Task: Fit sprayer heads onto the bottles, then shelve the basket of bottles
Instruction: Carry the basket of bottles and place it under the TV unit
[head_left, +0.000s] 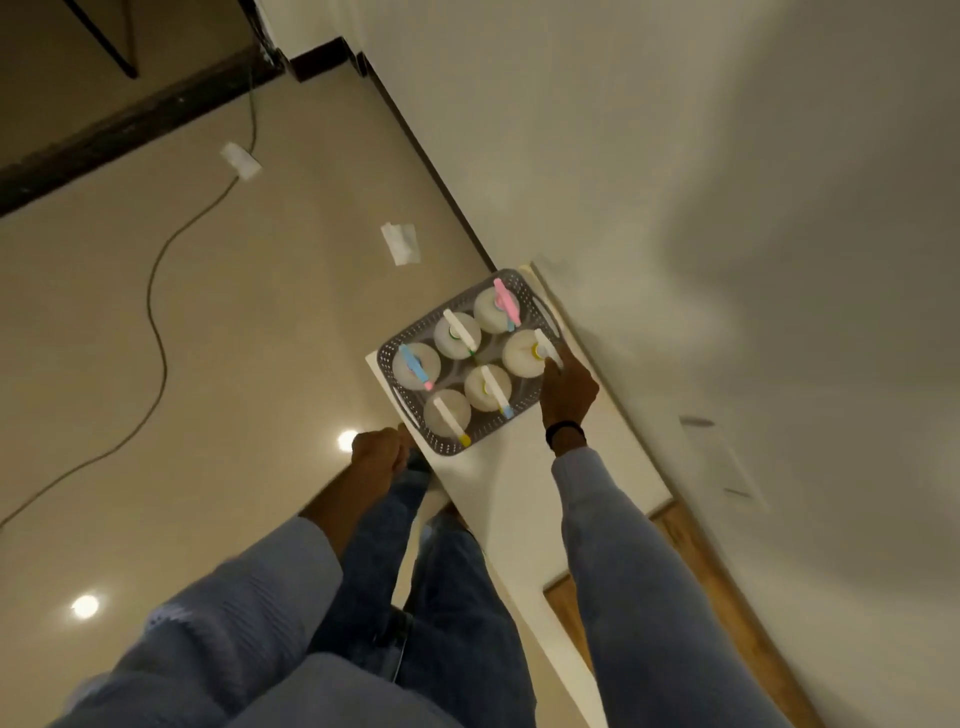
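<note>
A grey perforated basket (511, 415) sits on a white shelf top (519, 488) against the wall. Several white bottles stand in it, each with a sprayer head fitted: a pink head (505, 299), a blue one (413, 361), and white ones such as (460, 330). My right hand (569, 389) is at the basket's right side, its fingertips on the rim beside a bottle with a yellow collar (524, 353). My left hand (382, 454) is curled at the basket's near-left corner, by the shelf's edge; its fingers are partly hidden.
The cream wall (701, 208) runs close along the right of the shelf. A wooden surface (691, 561) lies nearer to me. On the glossy floor are a cable (156, 312) and paper scraps (400, 243). My legs stand just below the shelf edge.
</note>
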